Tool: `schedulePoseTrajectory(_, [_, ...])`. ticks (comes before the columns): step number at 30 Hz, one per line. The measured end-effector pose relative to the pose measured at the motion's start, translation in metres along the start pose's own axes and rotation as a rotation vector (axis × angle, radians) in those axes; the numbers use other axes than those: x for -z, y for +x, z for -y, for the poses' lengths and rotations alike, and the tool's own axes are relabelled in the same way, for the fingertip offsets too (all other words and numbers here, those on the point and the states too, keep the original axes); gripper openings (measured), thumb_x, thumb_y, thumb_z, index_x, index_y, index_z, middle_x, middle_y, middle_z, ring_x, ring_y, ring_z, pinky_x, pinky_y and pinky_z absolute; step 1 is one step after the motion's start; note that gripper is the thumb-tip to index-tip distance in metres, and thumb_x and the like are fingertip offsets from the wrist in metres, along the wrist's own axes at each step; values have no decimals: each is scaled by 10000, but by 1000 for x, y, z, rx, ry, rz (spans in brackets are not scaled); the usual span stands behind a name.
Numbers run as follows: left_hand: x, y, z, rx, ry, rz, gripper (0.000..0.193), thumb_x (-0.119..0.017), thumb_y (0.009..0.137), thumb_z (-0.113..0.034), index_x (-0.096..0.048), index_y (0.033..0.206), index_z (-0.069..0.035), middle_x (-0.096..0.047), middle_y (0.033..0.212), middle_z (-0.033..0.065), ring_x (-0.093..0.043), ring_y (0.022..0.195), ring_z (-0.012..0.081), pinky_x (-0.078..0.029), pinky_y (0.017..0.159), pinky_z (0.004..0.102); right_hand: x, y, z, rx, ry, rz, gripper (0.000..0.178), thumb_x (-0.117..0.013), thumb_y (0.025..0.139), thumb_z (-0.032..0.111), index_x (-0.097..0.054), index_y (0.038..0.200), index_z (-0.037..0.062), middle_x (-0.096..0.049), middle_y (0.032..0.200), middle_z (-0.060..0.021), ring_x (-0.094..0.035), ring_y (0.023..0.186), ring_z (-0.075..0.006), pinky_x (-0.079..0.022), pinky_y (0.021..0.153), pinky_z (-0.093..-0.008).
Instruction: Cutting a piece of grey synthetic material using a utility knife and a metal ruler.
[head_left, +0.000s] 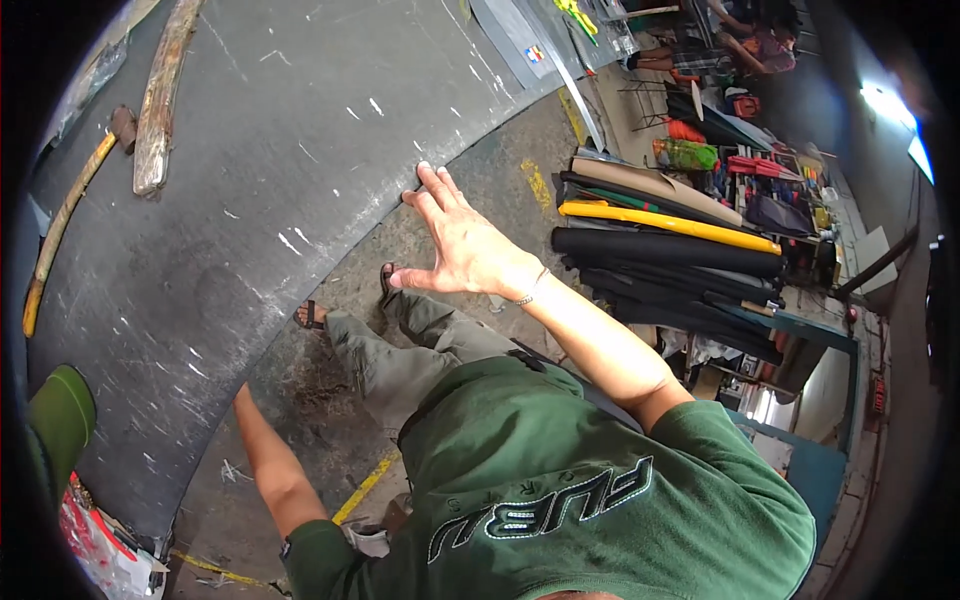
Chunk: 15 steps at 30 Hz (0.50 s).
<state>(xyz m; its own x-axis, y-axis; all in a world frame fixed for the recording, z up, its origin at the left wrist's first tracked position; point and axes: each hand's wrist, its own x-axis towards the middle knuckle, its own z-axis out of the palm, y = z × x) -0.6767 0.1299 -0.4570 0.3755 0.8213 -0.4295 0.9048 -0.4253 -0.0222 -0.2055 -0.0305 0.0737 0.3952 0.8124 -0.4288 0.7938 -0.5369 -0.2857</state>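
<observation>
My right hand (455, 232) reaches over the near edge of the dark, scratched tabletop (270, 140). Its fingers are spread, the tips at the edge and the thumb apart, with nothing in them. My left forearm (275, 465) runs to the same edge further left; the left hand is hidden there, so its fingers do not show. On the far left of the table lies a hammer with a long, curved wooden handle (68, 230) and a brown head (123, 128). Beside it rests a thick, worn wooden stick (165, 105). Both are apart from my hands.
To the right, black rolls (665, 255) and a yellow roll (670, 225) are stacked. Grey sheet material (505, 40) lies at the table's far end. A green curved piece (65, 420) and a red-and-white plastic package (95, 545) are at lower left. A person (755, 50) sits in the background.
</observation>
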Motion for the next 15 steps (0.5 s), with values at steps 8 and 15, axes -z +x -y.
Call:
schedulePoseTrajectory(8, [2,53,28,33,-36,6,683,-528,986,-532,-534,1470,-51,-511,1528,182,-457,1413,393,-325,1190,494,-3,4,2,8,-35,-19,1079,-825,748,636,-428,1456,-75,-206,1612,-373,-199,1513,-541,-301,1228,-544])
schedulePoseTrajectory(15, [-2,1,-2,-38,-86,-52,670,-530,986,-527,-546,1458,-51,-528,1510,184,-476,1392,398,-343,1175,492,0,1,-7,-15,-31,-16,1064,-826,752,609,-419,1464,-68,-211,1602,-386,-211,1501,-560,-301,1227,-551])
